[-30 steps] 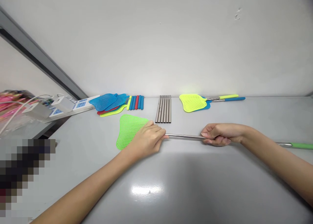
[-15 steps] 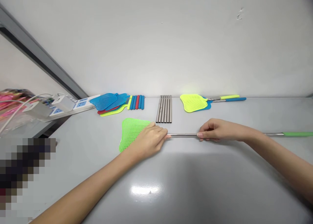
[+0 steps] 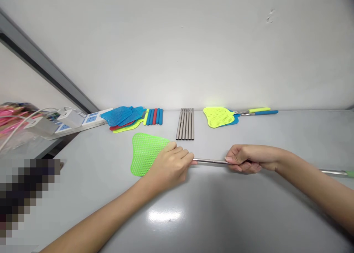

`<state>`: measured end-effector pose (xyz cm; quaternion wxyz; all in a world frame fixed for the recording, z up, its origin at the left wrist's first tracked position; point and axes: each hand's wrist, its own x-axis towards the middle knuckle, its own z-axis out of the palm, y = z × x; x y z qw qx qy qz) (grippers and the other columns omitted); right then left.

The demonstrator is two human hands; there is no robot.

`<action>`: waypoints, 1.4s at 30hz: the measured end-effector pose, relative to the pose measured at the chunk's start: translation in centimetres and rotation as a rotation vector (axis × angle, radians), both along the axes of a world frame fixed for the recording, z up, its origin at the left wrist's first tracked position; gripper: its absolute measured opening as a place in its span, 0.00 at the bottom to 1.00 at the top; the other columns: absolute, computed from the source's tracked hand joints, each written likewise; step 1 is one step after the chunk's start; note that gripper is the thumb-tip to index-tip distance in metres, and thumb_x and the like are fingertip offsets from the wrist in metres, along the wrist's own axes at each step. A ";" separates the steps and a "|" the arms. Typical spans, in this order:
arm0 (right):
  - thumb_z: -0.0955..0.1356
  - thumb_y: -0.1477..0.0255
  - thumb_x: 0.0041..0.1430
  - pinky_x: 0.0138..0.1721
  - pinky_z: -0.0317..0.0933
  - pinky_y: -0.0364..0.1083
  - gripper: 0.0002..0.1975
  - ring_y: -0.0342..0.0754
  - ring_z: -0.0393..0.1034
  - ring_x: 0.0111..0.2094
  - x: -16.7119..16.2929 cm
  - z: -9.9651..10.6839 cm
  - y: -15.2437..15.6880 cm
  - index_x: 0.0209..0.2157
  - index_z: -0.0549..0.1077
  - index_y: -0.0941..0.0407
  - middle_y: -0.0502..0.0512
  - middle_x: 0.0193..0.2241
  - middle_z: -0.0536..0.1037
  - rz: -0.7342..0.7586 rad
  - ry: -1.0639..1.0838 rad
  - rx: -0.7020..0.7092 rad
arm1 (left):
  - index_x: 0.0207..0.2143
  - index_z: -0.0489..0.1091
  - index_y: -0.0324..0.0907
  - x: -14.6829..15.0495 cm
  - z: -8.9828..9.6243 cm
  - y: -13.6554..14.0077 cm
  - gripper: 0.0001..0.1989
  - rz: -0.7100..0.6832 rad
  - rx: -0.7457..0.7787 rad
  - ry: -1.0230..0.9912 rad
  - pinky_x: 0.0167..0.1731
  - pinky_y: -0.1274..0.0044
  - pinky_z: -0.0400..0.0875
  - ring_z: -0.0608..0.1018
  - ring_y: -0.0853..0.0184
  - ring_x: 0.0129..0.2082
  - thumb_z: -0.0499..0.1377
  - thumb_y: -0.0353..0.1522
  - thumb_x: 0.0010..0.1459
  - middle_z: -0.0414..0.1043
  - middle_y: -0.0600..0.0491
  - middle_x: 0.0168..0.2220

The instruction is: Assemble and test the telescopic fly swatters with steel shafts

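Note:
A green fly swatter [image 3: 146, 153] with a long metal rod lies crosswise between my hands, its mesh head at the left. My left hand [image 3: 174, 160] is closed around the rod just right of the head and hides the joint there. Farther along, my right hand [image 3: 245, 159] pinches the same rod between thumb and fingers. The rod passes behind my right forearm and comes out again at the right, where part of a green grip [image 3: 350, 173] shows at the picture's edge.
By the wall lie loose swatter heads [image 3: 117, 115], coloured grips [image 3: 153, 117] and several metal tubes [image 3: 185, 124]. Two swatters, the upper one yellow [image 3: 218, 117], lie farther right. A power strip [image 3: 91, 118] with plugged-in chargers and a cable stands at the left on the grey table [image 3: 210, 216].
Both hands have shifted slightly nearer to me with the swatter. Its rod now slants down to the right, and its handle end has moved rightward, mostly out of view.

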<state>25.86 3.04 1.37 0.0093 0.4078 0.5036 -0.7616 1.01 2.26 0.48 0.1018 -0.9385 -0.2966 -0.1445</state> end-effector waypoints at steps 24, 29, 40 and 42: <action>0.61 0.60 0.51 0.14 0.43 0.38 0.17 0.35 0.49 0.13 -1.7 -0.8 -0.6 0.24 0.67 0.60 0.45 0.14 0.58 -0.068 -0.101 0.498 | 0.21 0.59 0.39 0.4 -0.6 0.3 0.16 0.031 -0.203 -0.001 0.28 0.76 0.51 0.63 0.72 0.21 0.42 0.35 0.59 0.62 0.56 0.19; 0.62 0.66 0.52 0.13 0.39 0.37 0.14 0.34 0.44 0.12 -2.0 -0.1 -0.9 0.20 0.66 0.61 0.43 0.10 0.54 -0.092 -0.026 0.368 | 0.20 0.59 0.39 0.6 -0.1 -0.3 0.16 0.013 -0.114 0.010 0.26 0.76 0.50 0.61 0.72 0.20 0.42 0.33 0.59 0.62 0.56 0.18; 0.61 0.64 0.52 0.10 0.33 0.38 0.14 0.33 0.41 0.10 -1.7 -0.9 -0.3 0.23 0.67 0.61 0.42 0.11 0.55 -0.073 0.061 0.082 | 0.22 0.61 0.39 1.3 -0.8 -0.3 0.14 0.016 -0.148 -0.002 0.28 0.75 0.54 0.63 0.71 0.23 0.44 0.33 0.58 0.63 0.54 0.21; 0.61 0.62 0.52 0.11 0.35 0.38 0.16 0.33 0.43 0.10 -1.5 -0.9 -0.1 0.25 0.68 0.62 0.42 0.12 0.56 -0.068 0.063 0.146 | 0.28 0.64 0.39 1.4 -0.6 0.0 0.12 0.017 -0.194 -0.048 0.32 0.74 0.56 0.65 0.70 0.28 0.45 0.33 0.58 0.65 0.53 0.26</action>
